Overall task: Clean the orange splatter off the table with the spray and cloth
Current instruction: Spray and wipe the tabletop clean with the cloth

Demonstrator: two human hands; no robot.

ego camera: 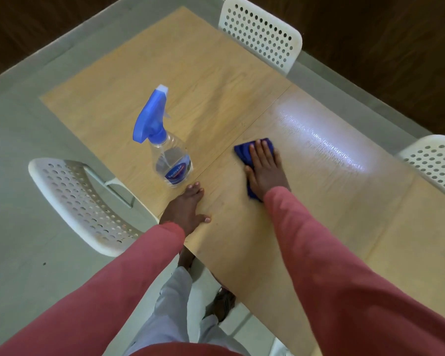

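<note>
Currently our right hand (pixel 263 168) presses flat, fingers straight, on the blue cloth (pixel 244 152) mid-table (pixel 216 73); left hand (pixel 186 209) rests flat on the near edge, holding nothing; spray bottle (pixel 165 147) stands upright just beyond it; wet streak (pixel 326 142) right of cloth.
</note>
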